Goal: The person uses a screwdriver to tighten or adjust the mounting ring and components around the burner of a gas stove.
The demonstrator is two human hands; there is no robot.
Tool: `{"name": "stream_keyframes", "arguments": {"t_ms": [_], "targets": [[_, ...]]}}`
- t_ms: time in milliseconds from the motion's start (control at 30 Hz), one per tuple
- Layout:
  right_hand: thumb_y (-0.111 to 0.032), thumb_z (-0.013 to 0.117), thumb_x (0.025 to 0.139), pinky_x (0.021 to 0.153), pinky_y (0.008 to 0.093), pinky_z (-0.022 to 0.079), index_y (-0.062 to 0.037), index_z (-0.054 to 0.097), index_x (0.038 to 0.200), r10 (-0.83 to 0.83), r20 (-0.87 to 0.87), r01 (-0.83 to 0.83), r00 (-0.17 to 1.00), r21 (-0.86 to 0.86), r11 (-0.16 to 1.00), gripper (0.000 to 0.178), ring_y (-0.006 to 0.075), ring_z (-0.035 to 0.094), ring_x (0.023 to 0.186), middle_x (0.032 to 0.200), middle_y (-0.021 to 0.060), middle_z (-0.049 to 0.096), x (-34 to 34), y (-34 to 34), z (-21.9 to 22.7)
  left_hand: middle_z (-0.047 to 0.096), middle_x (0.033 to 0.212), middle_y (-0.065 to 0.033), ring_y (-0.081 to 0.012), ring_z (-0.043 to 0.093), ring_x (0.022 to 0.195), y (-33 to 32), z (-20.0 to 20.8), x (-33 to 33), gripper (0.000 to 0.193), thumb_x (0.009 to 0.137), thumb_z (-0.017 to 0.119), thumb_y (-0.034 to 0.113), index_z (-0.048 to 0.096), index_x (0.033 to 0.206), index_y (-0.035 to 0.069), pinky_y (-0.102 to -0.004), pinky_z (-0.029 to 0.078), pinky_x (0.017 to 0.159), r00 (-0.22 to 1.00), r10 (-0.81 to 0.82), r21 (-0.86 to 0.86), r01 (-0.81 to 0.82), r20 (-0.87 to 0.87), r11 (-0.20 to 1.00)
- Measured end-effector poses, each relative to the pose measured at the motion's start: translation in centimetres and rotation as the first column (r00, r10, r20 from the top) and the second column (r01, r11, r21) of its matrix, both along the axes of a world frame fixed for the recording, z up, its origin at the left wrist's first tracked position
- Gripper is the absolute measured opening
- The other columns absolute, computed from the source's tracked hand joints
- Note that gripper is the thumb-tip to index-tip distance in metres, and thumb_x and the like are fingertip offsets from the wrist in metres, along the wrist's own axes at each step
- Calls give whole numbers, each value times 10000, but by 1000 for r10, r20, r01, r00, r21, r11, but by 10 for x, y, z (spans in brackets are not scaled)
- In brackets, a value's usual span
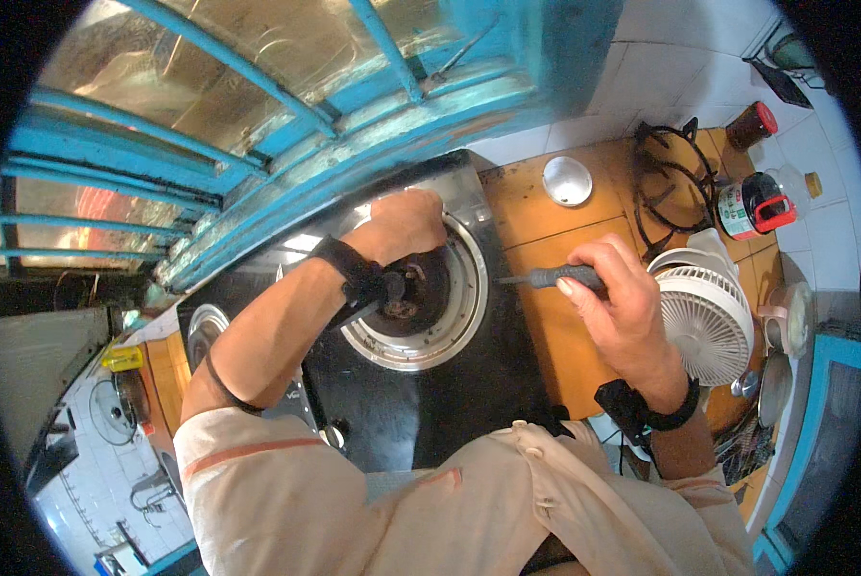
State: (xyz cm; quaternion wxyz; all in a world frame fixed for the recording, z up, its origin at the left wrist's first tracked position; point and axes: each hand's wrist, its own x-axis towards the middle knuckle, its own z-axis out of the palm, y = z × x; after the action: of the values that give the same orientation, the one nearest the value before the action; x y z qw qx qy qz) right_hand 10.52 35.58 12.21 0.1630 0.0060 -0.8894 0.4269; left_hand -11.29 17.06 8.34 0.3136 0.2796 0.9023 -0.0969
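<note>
A gas stove [402, 413] with a black top lies in front of me, its burner opening ringed by a shiny metal drip pan [471, 326]. Inside, the burner [406, 298] looks dark and crusted with dirt. My left hand [402, 226] is curled over the far side of this ring, its fingertips turned down and out of sight; whatever they grip cannot be made out. To the right of the stove, my right hand [622, 302] is closed round the dark handle of a screwdriver [550, 277]. The screwdriver's shaft points left, toward the ring.
On the orange tiled counter [570, 331] are a small round metal cap [567, 180], a black pan support [666, 182], a white fan [704, 322] and several jars, one red-lidded [752, 125]. Blue window bars [248, 77] run along the far left. A second burner [207, 326] sits left.
</note>
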Motion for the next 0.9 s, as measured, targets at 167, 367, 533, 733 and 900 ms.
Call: {"name": "stream_keyframes", "arguments": {"t_ms": [167,367,533,733,900], "targets": [[-37,731,866,673,400,486,-1,605,1028,5,10,-5,1000,-16,1000,208,336,593,753,889,159,571,9,0,-4,717,917,-261,-396,709,880,-40,32,6,332,851,685,287,747,960,-20,-438,565,797,978,196,549,-203,74,811],[-23,706,879,702,316,464,10,604,1033,145,18,-146,989,31,989,187,215,567,788,916,105,577,11,-7,1,677,866,-83,-145,633,839,-127,55,105,169,857,678,107,695,941,-39,-308,515,789,937,332,765,-295,113,573],[-19,728,860,642,351,467,-8,622,1043,280,0,-280,960,1,960,212,275,573,731,879,131,573,3,-28,3,705,930,-72,-147,662,904,-157,-5,195,113,855,732,28,712,951,-27,-297,523,846,804,511,817,-496,304,295],[-4,729,848,641,349,466,-8,627,1034,354,21,-355,935,21,935,212,271,574,729,877,131,574,2,-34,6,708,862,-107,-205,710,824,-129,-28,218,151,842,741,26,732,989,-7,-313,547,758,774,629,875,-356,78,329],[5,734,840,645,355,466,-7,627,1027,347,26,-347,938,13,938,216,276,573,732,873,130,573,0,-21,-6,696,841,-156,-319,696,763,-112,-44,212,143,806,731,34,727,949,25,-397,543,723,724,688,915,-235,-62,329]]}}
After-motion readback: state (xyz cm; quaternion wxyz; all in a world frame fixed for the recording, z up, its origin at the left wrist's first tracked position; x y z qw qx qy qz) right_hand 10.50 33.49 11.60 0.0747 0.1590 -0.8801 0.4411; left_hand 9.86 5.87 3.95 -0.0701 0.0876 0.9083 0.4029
